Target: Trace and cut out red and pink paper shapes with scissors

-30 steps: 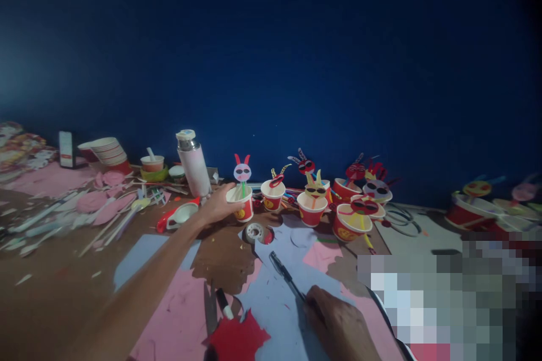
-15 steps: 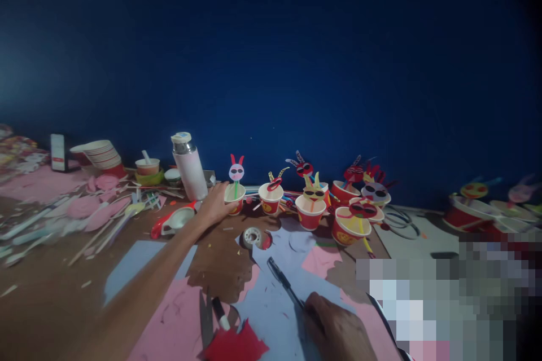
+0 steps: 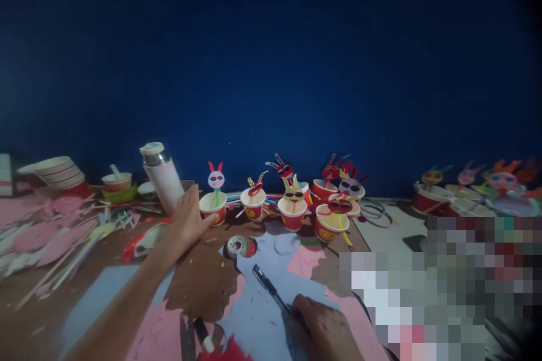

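My left hand (image 3: 189, 219) is reaching across the table with its fingers stretched out, holding nothing. Its thumb is at the near left side of a red and white paper cup (image 3: 219, 215); whether they touch I cannot tell. Out of that cup rises a pink paper rabbit face (image 3: 215, 179) with red ears and dark glasses, on a green stem. In my right hand (image 3: 319, 324) is a black pen (image 3: 270, 286), pointing away over light blue paper (image 3: 249, 321). A tape roll (image 3: 236, 246) lies beyond the pen.
More paper cups with paper faces (image 3: 293, 214) stand along the wall. A white flask (image 3: 163, 177) stands left of my left hand. Scissors (image 3: 187, 338), a marker (image 3: 204, 334) and red paper (image 3: 228, 351) lie nearest me. Pink paper cutouts (image 3: 38, 237) cover the left; a blurred-out person is at right.
My left hand has come away from the rabbit cup to its left, with the fingers now raised and apart. The view has turned right. My right hand keeps the pen in the same place.
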Demonstrator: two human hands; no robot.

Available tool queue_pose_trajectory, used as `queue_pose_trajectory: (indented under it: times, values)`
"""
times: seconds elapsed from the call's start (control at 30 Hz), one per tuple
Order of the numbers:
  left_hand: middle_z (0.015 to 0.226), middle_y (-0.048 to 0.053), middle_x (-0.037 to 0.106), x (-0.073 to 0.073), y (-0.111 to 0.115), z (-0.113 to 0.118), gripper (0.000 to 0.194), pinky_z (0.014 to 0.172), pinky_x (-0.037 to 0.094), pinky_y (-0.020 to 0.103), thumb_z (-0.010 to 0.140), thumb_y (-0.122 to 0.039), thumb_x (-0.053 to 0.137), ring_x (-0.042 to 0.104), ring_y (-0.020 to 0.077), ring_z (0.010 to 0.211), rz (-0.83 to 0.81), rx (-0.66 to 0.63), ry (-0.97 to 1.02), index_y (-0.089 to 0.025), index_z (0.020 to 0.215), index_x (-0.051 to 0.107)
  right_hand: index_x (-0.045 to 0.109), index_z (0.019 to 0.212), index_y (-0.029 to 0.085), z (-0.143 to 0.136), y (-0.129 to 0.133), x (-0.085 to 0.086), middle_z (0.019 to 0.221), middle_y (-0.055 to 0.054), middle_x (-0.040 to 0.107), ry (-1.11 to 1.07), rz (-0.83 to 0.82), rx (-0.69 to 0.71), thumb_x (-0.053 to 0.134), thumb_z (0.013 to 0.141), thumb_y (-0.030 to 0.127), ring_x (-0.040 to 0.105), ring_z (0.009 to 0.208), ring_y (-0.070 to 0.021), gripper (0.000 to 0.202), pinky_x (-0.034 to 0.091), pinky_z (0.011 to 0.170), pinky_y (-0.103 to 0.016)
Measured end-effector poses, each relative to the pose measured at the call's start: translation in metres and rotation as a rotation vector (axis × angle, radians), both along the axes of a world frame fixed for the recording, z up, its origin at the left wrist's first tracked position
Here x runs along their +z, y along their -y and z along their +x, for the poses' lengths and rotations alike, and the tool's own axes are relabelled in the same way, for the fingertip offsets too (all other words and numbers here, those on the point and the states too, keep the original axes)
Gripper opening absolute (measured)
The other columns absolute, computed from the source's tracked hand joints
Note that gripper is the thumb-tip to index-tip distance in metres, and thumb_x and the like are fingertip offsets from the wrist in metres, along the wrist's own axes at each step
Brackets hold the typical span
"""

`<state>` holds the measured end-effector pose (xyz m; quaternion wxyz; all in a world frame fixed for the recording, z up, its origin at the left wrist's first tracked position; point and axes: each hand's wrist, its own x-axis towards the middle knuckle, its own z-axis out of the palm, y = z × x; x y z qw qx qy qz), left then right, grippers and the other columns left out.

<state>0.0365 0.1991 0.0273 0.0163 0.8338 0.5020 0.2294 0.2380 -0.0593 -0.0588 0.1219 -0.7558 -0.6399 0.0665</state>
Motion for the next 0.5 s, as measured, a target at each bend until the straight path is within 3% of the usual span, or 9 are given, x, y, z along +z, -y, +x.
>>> queue_pose_trajectory:
  times: [0.17, 0.37, 0.5]
  values:
    - [0.135, 0.021, 0.043, 0.014, 0.018, 0.025, 0.078, 0.103, 0.032, 0.043, 0.073, -0.046, 0.059, 0.039, 0.0335, 0.125, -0.008, -0.084, 0.043, -0.007, 0.134, 0.031, 0.058, 0.077, 0.023, -0.001, 0.0, 0.005, 0.071, 0.001, 0.07, -0.038, -0.04, -0.004, 0.053, 0.076, 0.012, 0.066, 0.063, -0.0173, 0.011, 0.032, 0.052, -0.023]
    - [0.127, 0.022, 0.052, 0.01, 0.002, 0.08, 0.07, 0.099, 0.035, 0.043, 0.07, -0.048, 0.062, 0.045, 0.0365, 0.118, -0.079, -0.221, -0.028, -0.006, 0.124, 0.047, 0.059, 0.079, 0.022, -0.002, 0.0, 0.014, 0.074, 0.0, 0.071, -0.056, -0.079, -0.006, 0.052, 0.078, 0.012, 0.067, 0.067, -0.0188, 0.012, 0.032, 0.054, -0.024]
    - [0.113, 0.015, 0.061, 0.009, -0.004, 0.1, 0.049, 0.094, 0.039, 0.041, 0.069, -0.047, 0.062, 0.052, 0.0345, 0.106, -0.1, -0.291, -0.054, -0.013, 0.105, 0.062, 0.06, 0.079, 0.022, -0.001, 0.001, 0.015, 0.075, 0.0, 0.071, -0.074, -0.082, -0.003, 0.053, 0.076, 0.011, 0.067, 0.066, -0.0182, 0.014, 0.032, 0.053, -0.023]
